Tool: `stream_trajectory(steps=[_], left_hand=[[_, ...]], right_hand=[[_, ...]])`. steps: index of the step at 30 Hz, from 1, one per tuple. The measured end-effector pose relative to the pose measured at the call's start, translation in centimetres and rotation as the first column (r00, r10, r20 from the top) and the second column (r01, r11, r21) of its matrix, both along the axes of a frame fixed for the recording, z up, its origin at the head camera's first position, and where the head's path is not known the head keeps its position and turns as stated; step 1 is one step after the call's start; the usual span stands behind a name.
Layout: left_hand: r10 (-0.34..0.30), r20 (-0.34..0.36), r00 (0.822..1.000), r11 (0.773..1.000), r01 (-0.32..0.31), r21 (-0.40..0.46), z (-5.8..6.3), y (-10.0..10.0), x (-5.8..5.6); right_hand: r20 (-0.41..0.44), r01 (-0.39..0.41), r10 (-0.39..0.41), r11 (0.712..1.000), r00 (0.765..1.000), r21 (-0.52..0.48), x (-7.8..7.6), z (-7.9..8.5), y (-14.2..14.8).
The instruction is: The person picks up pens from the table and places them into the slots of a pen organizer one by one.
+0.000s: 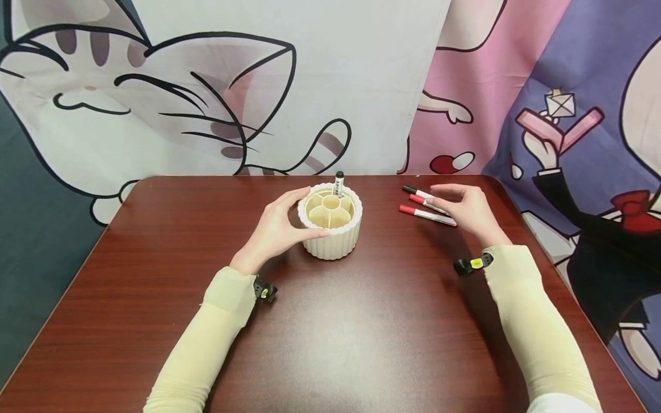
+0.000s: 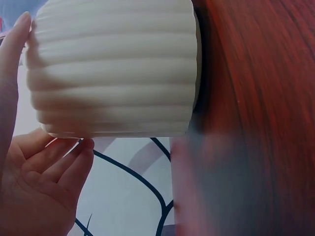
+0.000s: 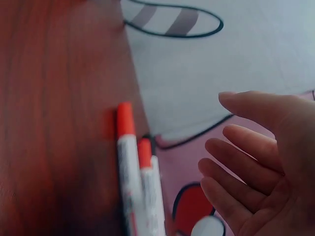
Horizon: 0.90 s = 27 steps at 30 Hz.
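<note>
A round cream pen holder (image 1: 331,244) with fluted sides and several compartments stands on the table, a black-capped marker (image 1: 338,184) upright at its far side. My left hand (image 1: 276,226) grips the holder from the left, thumb at the near rim and fingers round the far side. In the left wrist view the fluted wall (image 2: 115,73) lies between thumb and fingers. My right hand (image 1: 467,212), fingers loosely bent and holding nothing, hovers by three markers: a red-capped one (image 1: 428,215) nearest me, another red-capped one (image 3: 144,155) beside it, and a black-capped one (image 1: 411,190) farthest back.
The dark reddish-brown table (image 1: 330,344) reaches back to a cartoon-printed cloth (image 1: 361,86), which hangs behind its far edge and along the right. Each wrist wears a small black camera, such as the right one (image 1: 463,266).
</note>
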<state>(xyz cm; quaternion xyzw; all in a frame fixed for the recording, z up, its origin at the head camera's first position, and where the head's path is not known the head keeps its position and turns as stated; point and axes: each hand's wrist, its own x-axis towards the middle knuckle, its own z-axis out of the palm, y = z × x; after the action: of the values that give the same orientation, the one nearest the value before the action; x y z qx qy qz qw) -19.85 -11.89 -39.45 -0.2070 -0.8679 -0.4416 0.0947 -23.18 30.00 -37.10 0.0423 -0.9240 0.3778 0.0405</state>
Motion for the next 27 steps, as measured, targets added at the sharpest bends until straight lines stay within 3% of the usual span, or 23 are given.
stream_trajectory(steps=[12,16,27], left_hand=[[0.027,-0.001,1.000,1.000,-0.027,0.009,0.0,-0.2,0.5],[0.023,-0.007,1.000,1.000,-0.023,-0.004,0.1,-0.1,0.4],[-0.015,0.057,0.998,0.999,0.017,-0.031,0.5,-0.2,0.3]], right_hand=[[0.059,0.081,-0.085,0.995,0.995,0.062,0.9,-2.4,3.6],[0.044,0.093,-0.097,0.992,0.994,0.083,1.2,-2.8,4.2],[0.016,0.084,-0.086,0.990,0.996,0.111,1.0,-4.1,5.0]])
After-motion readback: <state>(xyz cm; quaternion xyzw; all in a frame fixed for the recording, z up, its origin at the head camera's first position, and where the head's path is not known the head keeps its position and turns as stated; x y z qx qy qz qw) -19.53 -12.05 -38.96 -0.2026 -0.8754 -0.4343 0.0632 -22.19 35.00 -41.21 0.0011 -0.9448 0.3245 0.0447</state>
